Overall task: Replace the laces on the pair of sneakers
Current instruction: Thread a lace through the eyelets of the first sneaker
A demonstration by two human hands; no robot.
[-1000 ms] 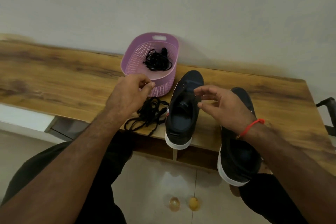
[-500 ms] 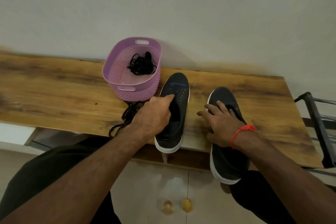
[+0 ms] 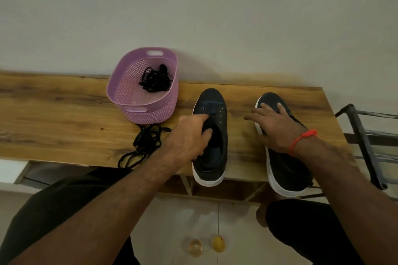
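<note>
Two black sneakers with white soles stand on the wooden table, toes toward the wall, with no laces in their eyelets. My left hand [image 3: 190, 135] grips the left side of the left sneaker [image 3: 212, 114], thumb inside its opening. My right hand [image 3: 273, 127] rests with spread, straight fingers on top of the right sneaker [image 3: 284, 168]. A loose pile of black laces [image 3: 146, 144] lies on the table left of the left sneaker. Another bundle of black laces [image 3: 155, 80] lies inside the purple basket [image 3: 129, 92].
The wooden table [image 3: 64, 118] runs along a pale wall; both sneaker heels overhang its near edge. A black metal rack [image 3: 361, 142] stands at the right end. My knees are under the table's front edge.
My left hand left the loose laces and took hold of the left sneaker. My right hand came down onto the right sneaker. The view shifted slightly.
</note>
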